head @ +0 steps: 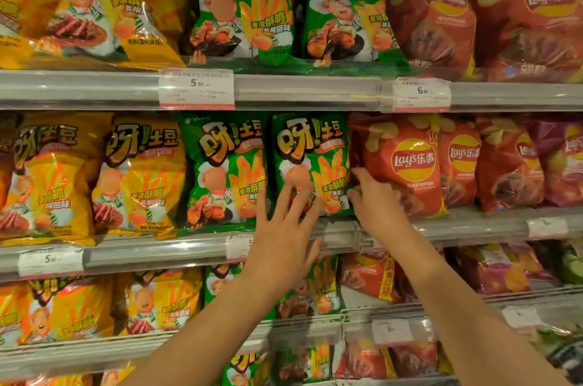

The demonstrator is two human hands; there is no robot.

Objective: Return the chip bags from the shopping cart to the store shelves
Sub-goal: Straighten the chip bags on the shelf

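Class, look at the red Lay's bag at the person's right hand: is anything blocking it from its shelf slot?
Nothing visible does. The right hand grips the red Lay's bag, already on the middle shelf.

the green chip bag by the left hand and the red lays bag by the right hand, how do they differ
The green chip bag shows fries and a cartoon cook; the red bag shows a round yellow-and-red logo. The left hand lays spread fingers flat on the green bag; the right hand curls around the red bag's lower left edge. Both stand upright on the middle shelf.
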